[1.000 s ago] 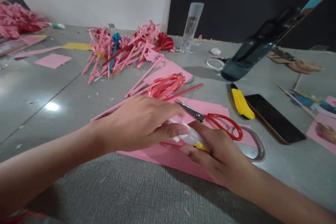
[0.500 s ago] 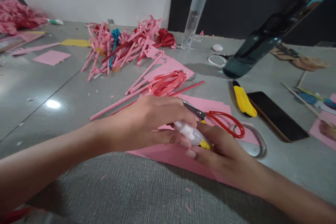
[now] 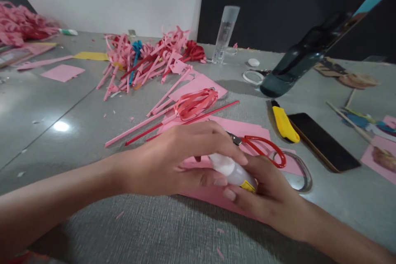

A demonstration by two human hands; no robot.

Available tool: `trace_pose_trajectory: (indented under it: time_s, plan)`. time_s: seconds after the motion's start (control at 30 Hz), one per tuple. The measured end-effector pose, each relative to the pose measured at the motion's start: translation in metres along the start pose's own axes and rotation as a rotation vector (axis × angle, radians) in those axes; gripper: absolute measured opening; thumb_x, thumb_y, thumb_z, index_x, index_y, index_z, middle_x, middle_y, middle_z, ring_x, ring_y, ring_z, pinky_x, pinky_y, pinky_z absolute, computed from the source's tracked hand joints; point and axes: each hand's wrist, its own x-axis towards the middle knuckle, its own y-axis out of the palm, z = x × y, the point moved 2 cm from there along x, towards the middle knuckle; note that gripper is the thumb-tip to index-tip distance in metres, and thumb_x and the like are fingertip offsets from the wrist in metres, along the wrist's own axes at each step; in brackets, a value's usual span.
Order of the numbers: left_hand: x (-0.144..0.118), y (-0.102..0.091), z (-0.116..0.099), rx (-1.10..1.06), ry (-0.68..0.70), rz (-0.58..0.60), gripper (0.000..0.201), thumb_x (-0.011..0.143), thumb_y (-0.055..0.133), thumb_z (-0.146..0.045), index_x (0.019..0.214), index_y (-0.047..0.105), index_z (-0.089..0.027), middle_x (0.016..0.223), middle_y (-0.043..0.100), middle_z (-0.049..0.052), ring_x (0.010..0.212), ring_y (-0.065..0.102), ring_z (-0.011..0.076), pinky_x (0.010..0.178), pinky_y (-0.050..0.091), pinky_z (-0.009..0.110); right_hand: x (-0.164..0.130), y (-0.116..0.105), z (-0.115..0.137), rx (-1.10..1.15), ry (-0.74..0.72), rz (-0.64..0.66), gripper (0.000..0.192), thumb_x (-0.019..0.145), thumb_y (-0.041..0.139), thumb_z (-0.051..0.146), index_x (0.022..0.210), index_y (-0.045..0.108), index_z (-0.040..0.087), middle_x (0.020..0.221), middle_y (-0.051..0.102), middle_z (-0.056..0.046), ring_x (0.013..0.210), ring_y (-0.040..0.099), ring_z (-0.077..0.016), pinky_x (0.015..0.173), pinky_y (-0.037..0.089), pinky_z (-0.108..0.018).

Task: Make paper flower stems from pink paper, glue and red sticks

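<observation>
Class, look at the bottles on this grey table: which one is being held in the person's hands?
The small white glue bottle with a yellow label, gripped by both the left hand and right hand. The clear plastic bottle and dark teal bottle stand untouched farther back.

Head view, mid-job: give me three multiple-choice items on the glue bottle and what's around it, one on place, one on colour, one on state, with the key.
1. Where does the yellow plastic utility knife lie?
A. Just left of the black phone
B. On the pile of pink paper strips
C. Under the pink paper sheet

2. What colour are the scissors' handles?
A. Blue
B. Red
C. Yellow

3. How is the small white glue bottle with a yellow label held?
A. Lying free on the table
B. By the left hand alone
C. By both hands, the right hand gripping its body

Key: 1 A, knife beside the phone's edge; 2 B, red loops show; 3 C, both hands touch it.
</observation>
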Motion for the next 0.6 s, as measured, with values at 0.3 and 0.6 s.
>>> trace_pose_trajectory:
  time_s: [0.3, 0.6]
  plan:
    - [0.0004, 0.0013, 0.0019, 0.397, -0.351, 0.014, 0.045, 0.1, 0.058, -0.051, 0.072, 0.066, -0.017, 0.059, 0.061, -0.001, 0.052, 0.053, 0.0105, 0.053, 0.034, 0.027, 0.0095, 0.0089, -0.0036, -0.294, -0.014, -0.057, 0.029, 0.096, 0.064, 0.048, 0.092, 0.062, 0.019, 0.068, 0.062, 0.001, 0.056, 0.051, -0.0134, 0.051, 0.032, -0.027]
    - [-0.0008, -0.0084, 0.0104, 0.125, -0.553, -0.062, 0.044, 0.104, 0.051, -0.048, 0.072, 0.057, -0.018, 0.06, 0.047, -0.004, 0.055, 0.041, 0.0093, 0.052, 0.026, 0.027, 0.0064, 0.0046, -0.0039, -0.239, 0.065, -0.091, 0.03, 0.097, 0.06, 0.05, 0.088, 0.059, 0.022, 0.064, 0.06, 0.003, 0.053, 0.05, -0.012, 0.048, 0.032, -0.026]
